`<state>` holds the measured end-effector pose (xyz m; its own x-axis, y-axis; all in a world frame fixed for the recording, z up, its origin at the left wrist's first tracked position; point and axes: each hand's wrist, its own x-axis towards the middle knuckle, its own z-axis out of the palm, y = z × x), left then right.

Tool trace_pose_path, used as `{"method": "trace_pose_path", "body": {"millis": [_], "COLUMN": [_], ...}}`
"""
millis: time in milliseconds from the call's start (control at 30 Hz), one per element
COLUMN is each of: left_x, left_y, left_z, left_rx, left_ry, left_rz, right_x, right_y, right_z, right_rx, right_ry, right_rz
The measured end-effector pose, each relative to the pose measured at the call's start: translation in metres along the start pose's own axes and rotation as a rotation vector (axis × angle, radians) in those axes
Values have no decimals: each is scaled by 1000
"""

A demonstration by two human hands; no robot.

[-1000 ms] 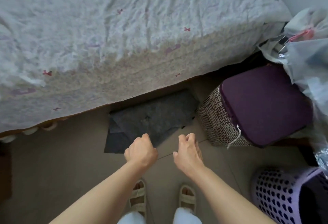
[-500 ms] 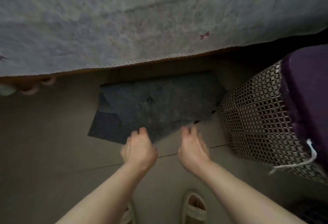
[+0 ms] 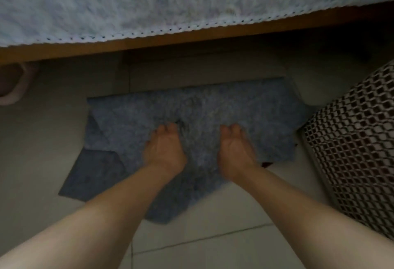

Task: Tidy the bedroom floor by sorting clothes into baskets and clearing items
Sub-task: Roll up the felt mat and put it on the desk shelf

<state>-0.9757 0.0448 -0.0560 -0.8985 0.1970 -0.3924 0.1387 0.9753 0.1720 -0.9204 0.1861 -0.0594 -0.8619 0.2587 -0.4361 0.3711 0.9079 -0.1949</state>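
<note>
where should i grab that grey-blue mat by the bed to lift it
Probably the near edge of the grey-blue mat, coming from the person's side. It lies flat on the tiles, the far edge sits close under the bed frame, and the mesh basket crowds its right side. The left hand and right hand are already on it.

My view was blurred throughout. I could not see the fingertips of either hand, left hand [image 3: 165, 152] or right hand [image 3: 235, 153]; they curled out of sight into the grey mat [image 3: 213, 110]. The right edge cropped the mesh basket [image 3: 354, 145], and the left edge cut a pale object [image 3: 12, 85] I couldn't identify.
</note>
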Motion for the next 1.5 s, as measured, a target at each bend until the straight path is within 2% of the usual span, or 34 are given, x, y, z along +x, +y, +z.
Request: {"method": "trace_pose_path", "body": {"millis": [233, 333, 400, 533, 633, 800, 1000, 1200, 1267, 1333, 1433, 1500], "left_x": [80, 112, 131, 146, 138, 112, 68, 18, 12, -2, -17, -25], "left_y": [4, 15, 22, 18, 13, 9, -10, -52, -59, -68, -79, -88], "left_z": [18, 17, 15, 14, 20, 26, 7, -20, -23, -24, -28, -31], "left_rx": [26, 85, 144, 248, 326, 405, 352, 370, 420, 440, 407, 402], "left_ry": [156, 190, 174, 41, 92, 197, 308, 377, 392, 384, 319, 274], "left_rz": [128, 158, 153, 109, 116, 255, 352, 402, 447, 459, 417, 369], "right_x": [57, 69, 73, 70, 66, 58, 42, 19, 19, 10, -7, -13], "right_y": [-1, 8, 16, 23, 20, 9, -2, -29, -37, -50, -68, -75], "right_z": [23, 31, 37, 47, 51, 52, 30, 2, -8, -12, -12, -9], "right_rx": [21, 2, -6, -9, -12, 9, -57, -241, -343, -419, -436, -453], "right_ry": [181, 187, 157, 125, 126, 149, 336, 583, 583, 515, 388, 385], "right_rz": [-91, -131, -151, -183, -195, -175, -144, -257, -300, -355, -405, -459]}}
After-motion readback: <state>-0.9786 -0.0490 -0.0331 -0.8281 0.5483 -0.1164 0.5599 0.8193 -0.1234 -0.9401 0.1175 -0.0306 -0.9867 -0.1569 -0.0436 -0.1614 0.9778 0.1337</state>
